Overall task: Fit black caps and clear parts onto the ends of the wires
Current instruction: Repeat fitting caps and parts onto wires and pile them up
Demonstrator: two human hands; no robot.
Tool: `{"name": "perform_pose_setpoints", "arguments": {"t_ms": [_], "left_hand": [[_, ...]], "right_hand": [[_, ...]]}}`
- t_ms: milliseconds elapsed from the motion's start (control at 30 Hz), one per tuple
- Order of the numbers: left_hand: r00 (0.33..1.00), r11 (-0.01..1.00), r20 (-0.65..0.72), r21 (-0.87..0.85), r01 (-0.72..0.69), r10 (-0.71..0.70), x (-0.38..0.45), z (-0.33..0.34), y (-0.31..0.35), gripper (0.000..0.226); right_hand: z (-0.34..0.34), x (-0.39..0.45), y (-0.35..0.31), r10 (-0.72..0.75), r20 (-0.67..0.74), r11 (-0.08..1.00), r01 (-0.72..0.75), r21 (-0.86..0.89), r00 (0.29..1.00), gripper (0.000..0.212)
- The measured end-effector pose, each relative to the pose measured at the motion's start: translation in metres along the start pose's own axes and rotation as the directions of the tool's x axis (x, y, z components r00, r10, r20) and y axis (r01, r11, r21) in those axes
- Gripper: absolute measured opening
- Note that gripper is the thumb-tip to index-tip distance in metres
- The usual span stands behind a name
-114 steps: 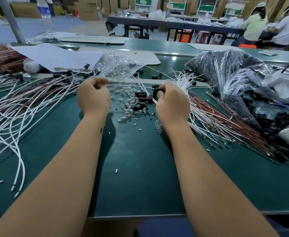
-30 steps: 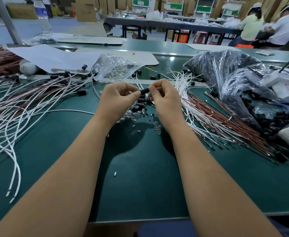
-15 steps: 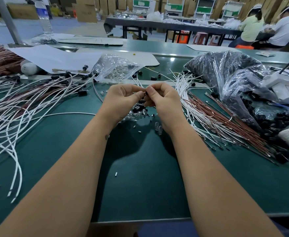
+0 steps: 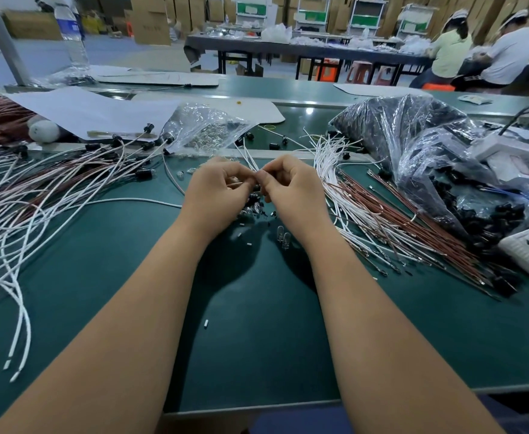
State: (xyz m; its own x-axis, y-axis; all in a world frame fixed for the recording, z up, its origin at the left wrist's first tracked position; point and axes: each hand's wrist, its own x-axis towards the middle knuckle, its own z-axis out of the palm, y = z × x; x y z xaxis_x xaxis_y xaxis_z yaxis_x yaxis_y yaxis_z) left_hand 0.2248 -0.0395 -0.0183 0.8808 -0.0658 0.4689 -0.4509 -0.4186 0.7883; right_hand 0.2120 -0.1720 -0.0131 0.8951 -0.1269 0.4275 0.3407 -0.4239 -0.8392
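Your left hand (image 4: 217,189) and right hand (image 4: 291,186) meet fingertip to fingertip, pinching a white wire (image 4: 247,156) that runs away from the grip; the part at its end is hidden. Just beneath the grip lie loose black caps (image 4: 254,198) and clear parts (image 4: 283,238). Left of it lie capped wires (image 4: 100,158), apparently finished; right of it, many bare wires (image 4: 382,214) remain. Beyond the green table (image 4: 257,324) stand cartons and seated workers.

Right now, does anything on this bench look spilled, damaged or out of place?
Nothing looks damaged. Small white bits lie scattered on the green mat, and two clear parts sit apart from the pile by the right hand. The left hand and right hand pinch something small between them.
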Motion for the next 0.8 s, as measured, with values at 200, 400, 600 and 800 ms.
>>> {"name": "perform_pose_setpoints", "arguments": {"t_ms": [200, 400, 600, 800], "left_hand": [[1.000, 0.995, 0.002, 0.104, -0.011, 0.011, 0.000, 0.000, -0.004, 0.005], [1.000, 0.998, -0.004, 0.070, -0.004, 0.004, -0.001, -0.001, -0.004, 0.011], [1.000, 0.998, -0.011, 0.061, 0.016, -0.016, 0.000, -0.001, -0.006, 0.007], [0.998, 0.998, 0.011, -0.019, 0.055, -0.055, 0.000, -0.002, -0.005, 0.009]], "right_hand": [[-0.014, 0.002, -0.003, -0.069, -0.076, 0.948, 0.042, -0.316, 0.995, 0.013], [-0.052, 0.005, 0.012, 0.084, -0.385, 0.712, -0.326, -0.622, 0.919, 0.033], [-0.058, 0.002, 0.020, 0.259, -0.428, 0.545, -0.497, -0.675, 0.866, 0.025], [-0.056, 0.002, 0.021, 0.188, -0.487, 0.620, -0.487, -0.615, 0.853, 0.024]]}}
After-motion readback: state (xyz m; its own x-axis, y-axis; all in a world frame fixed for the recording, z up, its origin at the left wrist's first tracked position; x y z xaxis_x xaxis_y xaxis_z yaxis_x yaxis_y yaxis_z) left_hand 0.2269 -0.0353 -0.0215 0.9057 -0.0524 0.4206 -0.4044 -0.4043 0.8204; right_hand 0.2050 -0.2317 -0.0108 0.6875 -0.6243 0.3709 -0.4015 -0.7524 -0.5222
